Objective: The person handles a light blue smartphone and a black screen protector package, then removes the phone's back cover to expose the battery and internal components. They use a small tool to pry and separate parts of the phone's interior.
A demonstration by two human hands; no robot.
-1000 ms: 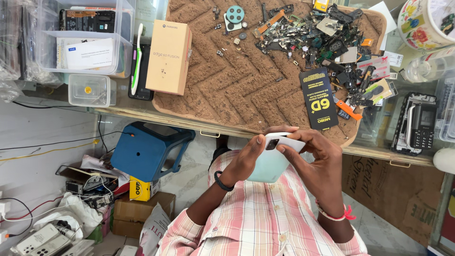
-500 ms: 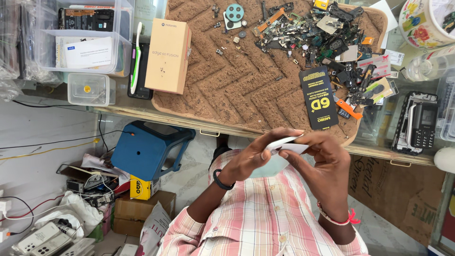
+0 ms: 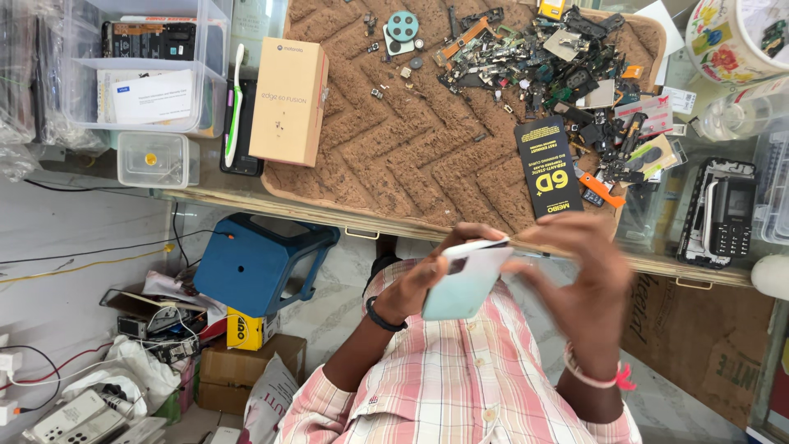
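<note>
The room comes first: a pale tiled floor [image 3: 99,222] runs under a glass-topped counter [image 3: 246,201], and most of the counter is covered by a brown woven mat [image 3: 411,140] with a zigzag weave. Beside the counter stands a blue stool [image 3: 255,263], with cardboard boxes [image 3: 238,362] and a tangle of wires and chargers [image 3: 99,378] spread over the floor near it (it is crowded down there).

On the counter, clear plastic bins [image 3: 148,74] sit at one end, with a smaller lidded tub [image 3: 156,158] next to them. A tan carton [image 3: 289,99] lies on the edge of the mat, and a dark phone [image 3: 240,123] lies just beside it with a green and white brush resting on top. At the far end a dark keypad handset [image 3: 719,214] lies on the glass, near a flowered mug [image 3: 731,37].

A black packet [image 3: 549,168] with yellow print lies on the mat, and a heap of small parts [image 3: 559,66], flex strips and screws, is piled behind it.

The phone [image 3: 468,278], pale mint on its back, is off the counter, held above my checked shirt [image 3: 460,378]. My left hand [image 3: 427,279] is clasped around its lower edge, thumb across the back. My right hand [image 3: 588,288], blurred, has curled fingers at the phone's upper edge; I cannot tell whether they grip it.
</note>
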